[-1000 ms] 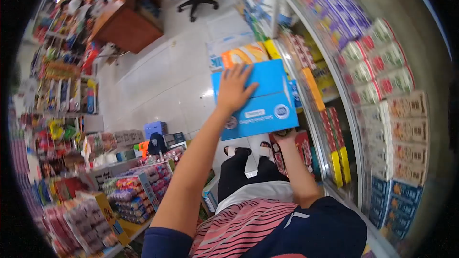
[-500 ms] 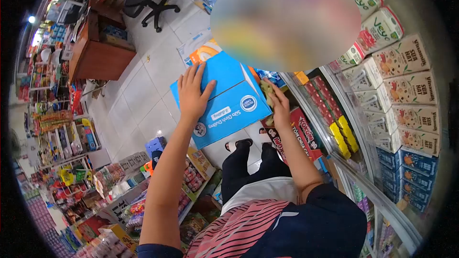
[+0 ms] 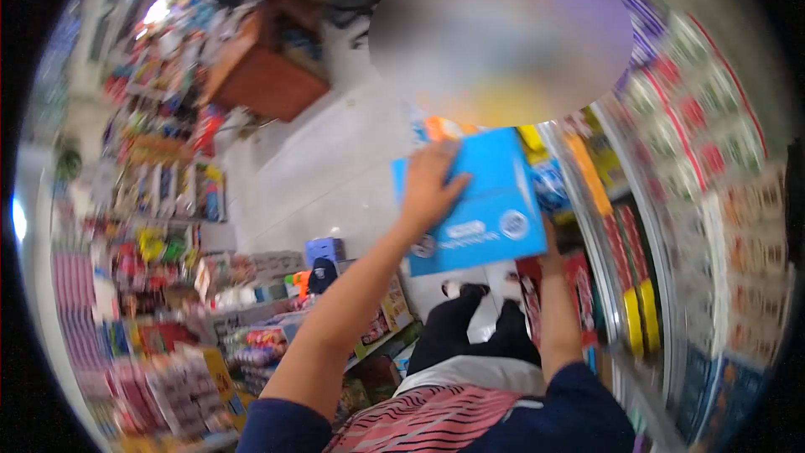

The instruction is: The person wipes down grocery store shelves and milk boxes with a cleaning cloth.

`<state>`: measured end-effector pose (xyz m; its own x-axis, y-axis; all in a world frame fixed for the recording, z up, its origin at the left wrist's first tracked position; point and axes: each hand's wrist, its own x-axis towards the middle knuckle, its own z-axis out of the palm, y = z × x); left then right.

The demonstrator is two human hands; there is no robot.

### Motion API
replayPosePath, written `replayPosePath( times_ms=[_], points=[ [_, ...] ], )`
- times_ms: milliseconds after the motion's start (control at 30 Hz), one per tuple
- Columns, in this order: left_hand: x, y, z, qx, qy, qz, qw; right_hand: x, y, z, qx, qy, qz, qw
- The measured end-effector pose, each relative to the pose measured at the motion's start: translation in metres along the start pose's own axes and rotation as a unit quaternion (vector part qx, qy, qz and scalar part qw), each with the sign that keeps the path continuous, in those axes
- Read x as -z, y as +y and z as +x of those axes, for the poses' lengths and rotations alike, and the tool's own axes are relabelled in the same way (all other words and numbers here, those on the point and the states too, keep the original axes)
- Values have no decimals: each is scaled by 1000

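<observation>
A blue carton [image 3: 478, 210] with white print is in front of me, above my feet. My left hand [image 3: 432, 184] lies on its top left part with fingers spread. At the carton's right edge is my right hand [image 3: 551, 245], blurred and partly covered by the carton, so its fingers do not show. Beyond the carton's far edge an orange and white package [image 3: 449, 127] shows in part.
Glass-fronted shelves [image 3: 597, 201] with packets run close along my right. Stacked drink cartons [image 3: 755, 243] stand farther right. A low goods shelf [image 3: 381, 340] is at my left leg. A wooden desk [image 3: 272, 67] stands at the far left on the tiled floor [image 3: 293, 168].
The view has swung, so the carton and both hands appear farther right. My left hand stays on the carton. The greenish cloth at my right hand no longer shows.
</observation>
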<state>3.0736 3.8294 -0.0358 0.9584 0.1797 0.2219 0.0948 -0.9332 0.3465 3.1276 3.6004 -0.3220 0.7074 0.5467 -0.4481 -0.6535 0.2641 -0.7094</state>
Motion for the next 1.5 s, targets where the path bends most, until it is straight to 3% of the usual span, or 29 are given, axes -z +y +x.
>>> replayPosePath(
  times_ms=[33, 67, 100, 133, 167, 200, 233, 267, 400, 467, 533, 700, 833, 967, 1200, 1300, 1367, 1400, 1433, 1467, 1500],
  points=[
    [1, 1, 0, 12, 2, 6, 1000, -25, -27, -16, 52, 25, 15, 998],
    [0, 1, -1, 22, 0, 7, 1000, -47, -59, -23, 126, -28, -44, 991],
    [1, 2, -2, 29, 2, 10, 1000, -65, -86, -34, 77, -41, -61, 994],
    [2, 2, -3, 32, 0, 9, 999, -107, -127, -63, 95, -21, -35, 995],
    [4, 3, -4, 42, 10, 19, 999, -105, -133, -52, 97, -59, -18, 993],
    [6, 5, -4, 37, 5, 8, 999, -131, -163, -59, 83, -43, -73, 993],
    [7, 6, -4, 30, -2, -5, 1000, -143, -180, -63, 160, -93, -103, 977],
    [6, 6, -4, 31, 2, -3, 1000, -151, -189, -63, 235, -138, -132, 953],
    [6, 7, -5, 37, 4, -5, 999, -146, -185, -21, 306, -138, -229, 914],
    [5, 6, -5, 36, -3, -8, 999, -127, -163, 16, 143, -93, -54, 984],
    [4, 6, -6, 37, 10, -8, 999, -127, -156, 27, 80, -84, -76, 990],
    [4, 6, -6, 38, 4, -14, 999, -72, -83, 19, -95, -37, 14, 995],
    [6, 5, -6, 42, -3, -14, 999, -41, -51, 4, -154, -2, 68, 986],
    [4, 5, -6, 49, -4, -22, 999, -39, -54, 0, -153, 3, 95, 984],
    [6, 6, -6, 43, 3, -24, 999, -114, -148, 32, 12, -100, 88, 991],
    [5, 6, -6, 41, 5, -17, 999, -146, -191, 29, 139, -155, -47, 977],
    [6, 7, -6, 39, -1, -15, 999, -170, -220, 3, 255, -168, -215, 928],
    [7, 8, -6, 40, -5, -10, 999, -184, -230, -12, 358, -175, -374, 838],
    [6, 6, -6, 39, -5, -10, 999, -192, -230, -21, 386, -148, -465, 783],
    [4, 4, -6, 43, -2, -29, 999, -200, -229, -31, 386, -147, -465, 783],
    [3, 3, -6, 47, 0, -48, 998, -208, -228, -42, 419, -133, -552, 709]
  ],
)
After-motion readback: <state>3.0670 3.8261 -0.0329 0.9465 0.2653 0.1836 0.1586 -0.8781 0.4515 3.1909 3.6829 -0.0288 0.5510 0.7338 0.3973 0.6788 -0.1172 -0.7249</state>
